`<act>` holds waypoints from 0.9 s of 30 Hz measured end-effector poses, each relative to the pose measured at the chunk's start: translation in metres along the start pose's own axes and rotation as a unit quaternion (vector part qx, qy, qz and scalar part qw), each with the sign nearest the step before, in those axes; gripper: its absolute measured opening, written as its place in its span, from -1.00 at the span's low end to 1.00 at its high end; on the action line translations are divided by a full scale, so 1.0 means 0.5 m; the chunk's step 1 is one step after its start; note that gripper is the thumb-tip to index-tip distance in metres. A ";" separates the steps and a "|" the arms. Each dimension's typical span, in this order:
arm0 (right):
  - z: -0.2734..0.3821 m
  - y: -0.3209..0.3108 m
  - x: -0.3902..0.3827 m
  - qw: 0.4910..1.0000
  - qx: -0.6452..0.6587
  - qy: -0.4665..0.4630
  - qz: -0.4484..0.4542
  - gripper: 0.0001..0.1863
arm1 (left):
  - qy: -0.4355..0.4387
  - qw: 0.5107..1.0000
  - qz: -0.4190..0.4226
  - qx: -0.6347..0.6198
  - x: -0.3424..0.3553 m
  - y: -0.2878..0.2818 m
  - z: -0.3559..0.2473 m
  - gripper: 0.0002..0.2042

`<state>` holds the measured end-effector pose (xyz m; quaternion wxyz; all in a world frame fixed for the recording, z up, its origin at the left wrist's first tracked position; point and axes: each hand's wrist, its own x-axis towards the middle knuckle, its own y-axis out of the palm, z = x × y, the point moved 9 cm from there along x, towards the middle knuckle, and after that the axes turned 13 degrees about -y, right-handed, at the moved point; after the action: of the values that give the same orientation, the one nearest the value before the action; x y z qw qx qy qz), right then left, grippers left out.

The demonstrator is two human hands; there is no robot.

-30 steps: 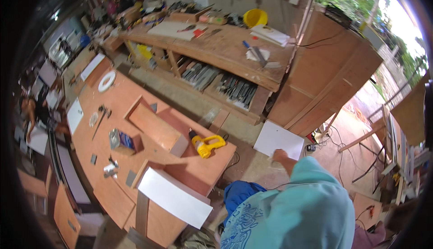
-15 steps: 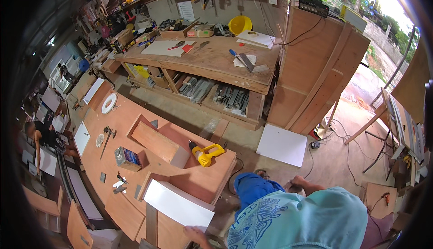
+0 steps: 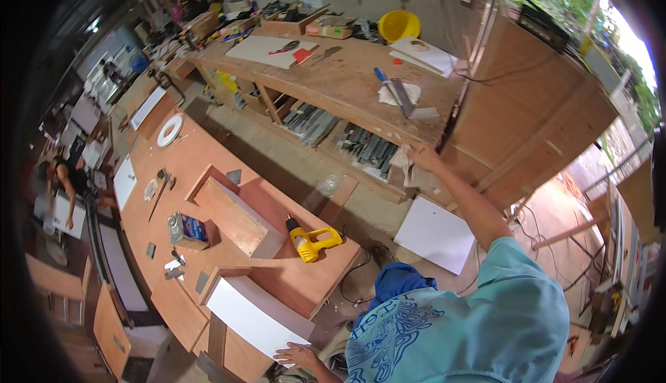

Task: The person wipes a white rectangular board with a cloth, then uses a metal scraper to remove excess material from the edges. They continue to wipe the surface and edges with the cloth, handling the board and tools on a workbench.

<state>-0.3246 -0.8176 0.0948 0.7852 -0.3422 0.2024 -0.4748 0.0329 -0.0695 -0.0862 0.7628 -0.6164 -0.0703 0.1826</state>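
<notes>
My left hand (image 3: 295,354) rests with spread fingers on the near end of a white curved panel (image 3: 253,312) on the orange-brown wooden table. My right hand (image 3: 422,154) is stretched out to the front edge of the workbench, its fingers bent over a pale beige piece (image 3: 402,169); whether cloth or wood I cannot tell. A yellow drill-shaped tool (image 3: 307,245) lies at the table's right side, near an open wooden box (image 3: 236,216) and a metal can (image 3: 187,230). A trowel-like blade with a blue handle (image 3: 399,95) lies on the workbench.
A white board (image 3: 433,234) lies on the floor below a tall wooden cabinet (image 3: 527,119). Cables run over the floor at right, by a stand (image 3: 576,230). Another person (image 3: 66,185) leans over work at far left. My legs are beside the table's edge.
My right arm has risen from low by the floor board to the workbench edge. My left hand has moved onto the white panel's end. The view has shifted slightly.
</notes>
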 end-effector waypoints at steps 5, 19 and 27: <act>0.038 -0.016 0.330 0.994 -0.004 -0.107 -0.004 -0.64 | -0.076 0.990 0.054 -0.103 -0.084 0.014 -0.003 -0.14; -0.163 -0.143 0.599 0.909 -0.344 -0.231 -0.040 -0.44 | -0.099 0.788 0.288 -0.535 -0.312 -0.070 -0.129 -0.63; -0.462 -0.218 0.384 0.982 -0.164 0.035 0.086 -0.36 | 0.309 0.582 -0.572 -0.489 -0.465 -1.166 0.068 -0.62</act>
<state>-0.4494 -1.1010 0.0177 0.7486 -0.4309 0.3336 -0.3776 -0.0811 -0.2243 0.5123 0.2686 -0.7474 -0.2473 -0.5551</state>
